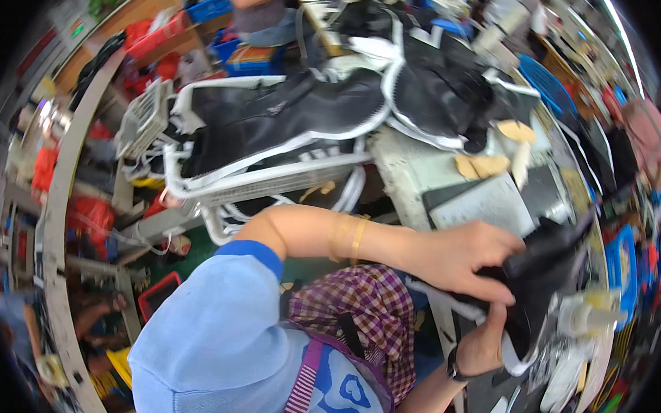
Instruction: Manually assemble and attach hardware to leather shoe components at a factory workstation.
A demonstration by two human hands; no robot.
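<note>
In front of me, at the right, a black leather-like piece (547, 274) with a white strip along its lower edge is held up, partly blurred. My left hand (466, 258) reaches across from the left and is closed on its near side, thumb pressing the material. Just below, my right hand (481, 349) grips the same piece, thumb up and fingers mostly hidden behind it. Under the piece lies a grey flat plate (487, 206) on the worktable. Beyond the plate are several tan, rounded pads (482, 166).
Large black pieces with white edging (290, 122) lie heaped over a white plastic basket (272, 179) at the left. A clear plastic bottle (588, 316) stands right of my hands. Blue baskets (620, 274) line the right side. Another person (262, 8) is at the far side.
</note>
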